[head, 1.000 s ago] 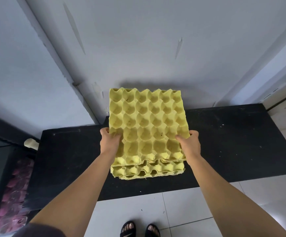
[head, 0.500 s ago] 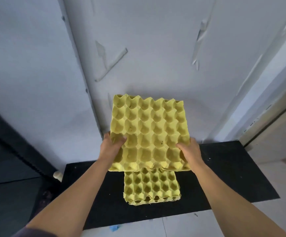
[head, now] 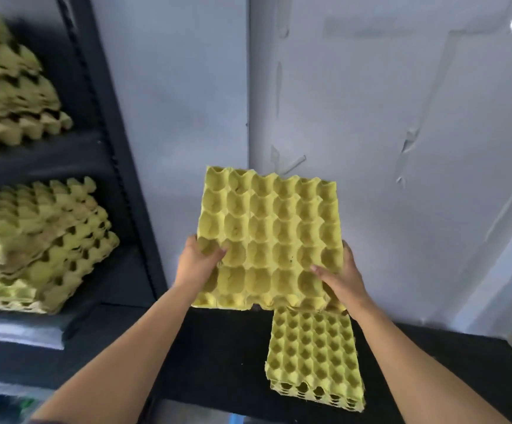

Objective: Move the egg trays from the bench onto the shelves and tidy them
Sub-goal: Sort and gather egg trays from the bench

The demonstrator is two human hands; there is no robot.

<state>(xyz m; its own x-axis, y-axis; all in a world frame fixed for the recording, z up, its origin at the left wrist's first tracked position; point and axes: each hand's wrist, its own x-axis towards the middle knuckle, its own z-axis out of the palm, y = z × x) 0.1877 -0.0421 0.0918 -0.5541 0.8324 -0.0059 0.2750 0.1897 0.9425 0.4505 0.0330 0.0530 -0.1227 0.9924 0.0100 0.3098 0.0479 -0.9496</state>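
Observation:
I hold a yellow egg tray [head: 268, 237] in the air in front of the grey wall. My left hand [head: 198, 261] grips its left edge, thumb on top. My right hand [head: 339, 278] grips its right edge the same way. Below, a small stack of yellow egg trays [head: 314, 359] lies on the black bench [head: 218, 356]. At the left stands a dark shelf unit [head: 108, 142]. One shelf carries a messy pile of yellow trays [head: 34, 249], and the shelf above carries another pile [head: 10, 87], blurred.
A grey wall [head: 401, 148] with peeling strips fills the back. A lower shelf board [head: 16, 332] shows at the bottom left. A bit of light floor [head: 236, 419] peeks out under the bench.
The tray I hold has risen and swung left, away from the stack on the bench. My view has turned left, bringing the shelf unit and its piles into sight.

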